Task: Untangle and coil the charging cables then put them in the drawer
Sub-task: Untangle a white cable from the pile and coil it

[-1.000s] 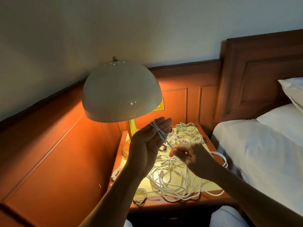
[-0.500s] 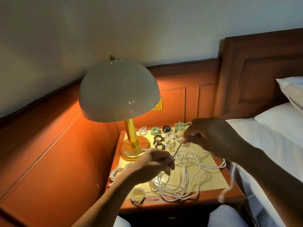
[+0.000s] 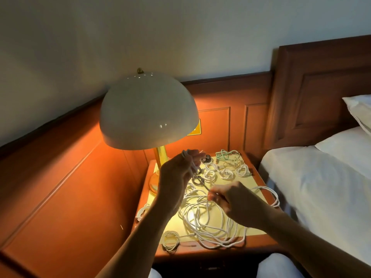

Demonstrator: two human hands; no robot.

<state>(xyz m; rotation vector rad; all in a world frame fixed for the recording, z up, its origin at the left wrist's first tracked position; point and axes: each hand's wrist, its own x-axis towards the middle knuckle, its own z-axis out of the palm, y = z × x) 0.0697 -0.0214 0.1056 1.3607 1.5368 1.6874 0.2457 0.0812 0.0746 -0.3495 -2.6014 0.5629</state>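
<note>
Another turn wound: hands have swapped heights over the nightstand (image 3: 230,253).

Nearest, the loose white tangle (image 3: 208,223) lies on the yellow mat, still uncoiled. Just above it the right hand (image 3: 232,199), high half a second ago, has dropped low, fingers curled and pinching the running strand of the cable (image 3: 189,160). The left hand (image 3: 176,173), which was down on the mat then, is raised again, palm toward the bed and fingers upright but partly bent, with the cable's white loops wrapped round them. I judge this to be mid-coiling, one more loop laid on and much slack left in the tangle. Behind, finished coils (image 3: 226,173) sit in rows near the lamp (image 3: 148,111). No drawer shows.
</note>
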